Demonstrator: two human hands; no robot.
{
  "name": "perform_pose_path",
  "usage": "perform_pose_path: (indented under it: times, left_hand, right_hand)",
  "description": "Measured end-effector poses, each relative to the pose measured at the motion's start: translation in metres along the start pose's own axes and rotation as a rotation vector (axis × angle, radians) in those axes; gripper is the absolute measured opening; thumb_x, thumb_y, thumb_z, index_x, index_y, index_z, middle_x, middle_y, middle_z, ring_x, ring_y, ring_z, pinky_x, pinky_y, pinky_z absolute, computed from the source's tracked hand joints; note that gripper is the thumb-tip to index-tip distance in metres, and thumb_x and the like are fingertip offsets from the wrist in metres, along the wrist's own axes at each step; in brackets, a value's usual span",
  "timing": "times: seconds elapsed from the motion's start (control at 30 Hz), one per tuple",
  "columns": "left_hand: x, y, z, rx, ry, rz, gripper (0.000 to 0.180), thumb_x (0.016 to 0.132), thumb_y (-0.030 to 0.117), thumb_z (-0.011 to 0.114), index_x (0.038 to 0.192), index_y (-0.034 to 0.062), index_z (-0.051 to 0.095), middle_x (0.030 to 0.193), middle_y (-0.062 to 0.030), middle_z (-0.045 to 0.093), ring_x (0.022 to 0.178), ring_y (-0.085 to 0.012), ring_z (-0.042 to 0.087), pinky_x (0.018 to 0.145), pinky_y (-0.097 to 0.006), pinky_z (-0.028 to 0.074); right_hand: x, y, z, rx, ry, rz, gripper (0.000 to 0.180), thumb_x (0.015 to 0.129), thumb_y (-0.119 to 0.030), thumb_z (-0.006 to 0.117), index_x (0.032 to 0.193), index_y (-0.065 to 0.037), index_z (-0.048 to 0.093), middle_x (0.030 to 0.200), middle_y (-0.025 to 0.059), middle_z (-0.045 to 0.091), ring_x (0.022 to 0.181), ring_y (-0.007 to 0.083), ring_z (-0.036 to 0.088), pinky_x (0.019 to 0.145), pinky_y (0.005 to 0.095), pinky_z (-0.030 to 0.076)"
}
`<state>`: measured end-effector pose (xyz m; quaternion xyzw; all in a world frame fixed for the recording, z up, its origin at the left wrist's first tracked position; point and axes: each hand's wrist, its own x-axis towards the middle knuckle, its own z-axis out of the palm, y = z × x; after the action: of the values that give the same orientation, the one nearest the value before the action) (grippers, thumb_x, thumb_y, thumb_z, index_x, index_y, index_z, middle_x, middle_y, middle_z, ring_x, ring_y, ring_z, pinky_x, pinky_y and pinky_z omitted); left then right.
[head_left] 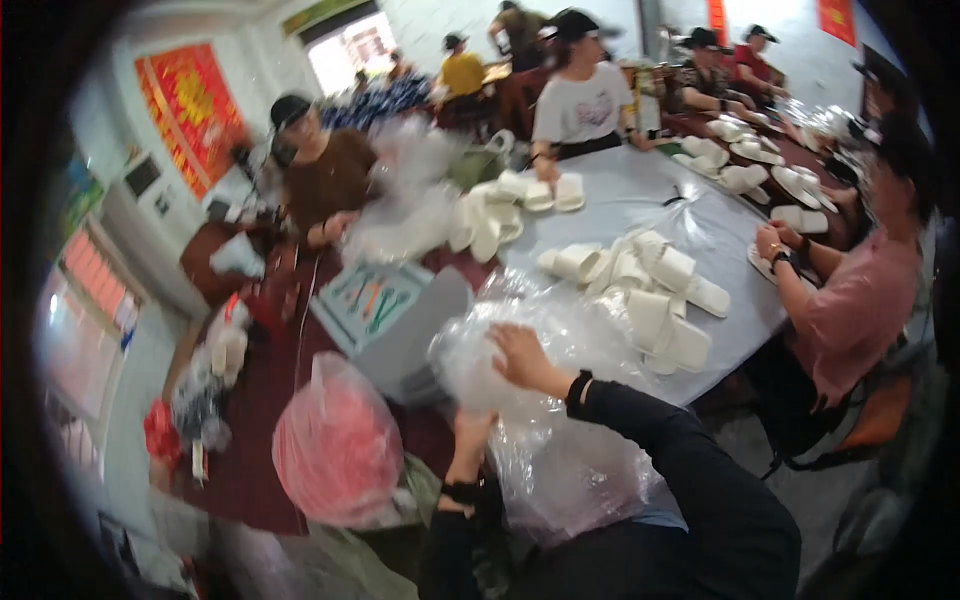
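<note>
A large, crinkled clear plastic bag (570, 440) spreads in front of me, from my lap up over the near edge of the table. My left hand (475, 432) is at its left side, slightly blurred, with the fingers closed on the plastic. Higher up, my right hand (522, 357) lies on top of the bag, fingers stretched out and apart. White slippers (668, 330) are heaped just beyond the bag, and part of the plastic overlaps the nearest of them.
On the left stands a grey box (400, 330) with tools on its lid, near a bag of pink material (338, 440). A grey-covered table (560, 228) holds more slippers. One person (850, 270) sits at the right; others work across the tables, one handling blurred plastic (405, 200).
</note>
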<state>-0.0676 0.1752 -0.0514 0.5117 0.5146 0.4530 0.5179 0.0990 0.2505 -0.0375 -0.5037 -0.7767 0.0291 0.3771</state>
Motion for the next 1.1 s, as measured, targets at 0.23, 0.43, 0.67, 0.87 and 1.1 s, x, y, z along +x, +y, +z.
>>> perform_pose_path:
  times: [0.23, 0.43, 0.67, 0.87, 1.1]
  left_hand:
    - [-0.008, 0.029, 0.02, 0.685, -0.032, 0.057, 0.054, 0.071, 0.008, 0.051, 0.125, 0.0031, 0.046, 0.109, -0.0217, 0.059, 0.1, -0.0371, 0.057, 0.086, -0.04, 0.046]
    - [-0.015, 0.009, 0.012, 0.641, -0.037, 0.384, 0.047, 0.073, 0.004, 0.05, 0.12, 0.0021, 0.049, 0.108, -0.0226, 0.057, 0.096, -0.0393, 0.055, 0.084, -0.044, 0.044]
    - [-0.007, 0.006, 0.009, 0.69, -0.202, 0.326, 0.048, 0.072, 0.0, 0.049, 0.12, 0.0028, 0.048, 0.112, -0.0213, 0.056, 0.1, -0.0383, 0.055, 0.084, -0.042, 0.045]
    - [0.01, 0.035, -0.039, 0.397, -0.488, -0.06, 0.05, 0.085, 0.032, 0.062, 0.12, -0.0008, 0.05, 0.102, -0.0167, 0.063, 0.093, -0.0272, 0.059, 0.083, -0.035, 0.045]
    - [0.051, -0.049, -0.101, -0.594, 0.516, -0.302, 0.044, 0.08, 0.02, 0.062, 0.118, 0.0019, 0.048, 0.108, -0.0112, 0.051, 0.087, -0.0183, 0.053, 0.074, -0.03, 0.047]
  right_hand:
    - [0.056, 0.017, -0.03, 0.061, -0.511, 0.004, 0.109, 0.056, -0.02, 0.072, 0.145, -0.018, 0.011, 0.149, 0.0095, 0.019, 0.139, 0.0291, 0.01, 0.108, 0.057, 0.0]
    - [0.075, -0.011, -0.049, -0.08, -0.822, -0.139, 0.1, 0.056, -0.014, 0.071, 0.143, -0.022, 0.022, 0.14, 0.0155, 0.033, 0.136, 0.0313, 0.02, 0.107, 0.0612, 0.004]
    - [0.072, 0.005, -0.023, -0.128, -0.81, -0.292, 0.06, 0.057, -0.014, 0.069, 0.114, -0.008, 0.052, 0.116, 0.0096, 0.056, 0.119, 0.0274, 0.044, 0.108, 0.0543, 0.015]
    - [0.05, 0.023, -0.01, -0.015, -0.493, -0.275, 0.047, 0.061, -0.011, 0.065, 0.107, -0.008, 0.052, 0.095, 0.0075, 0.06, 0.102, 0.0261, 0.052, 0.105, 0.0471, 0.024]
    - [0.032, -0.011, 0.011, 0.019, -0.338, -0.408, 0.043, 0.061, -0.005, 0.062, 0.102, -0.005, 0.052, 0.097, 0.0077, 0.057, 0.103, 0.0258, 0.051, 0.107, 0.0491, 0.022]
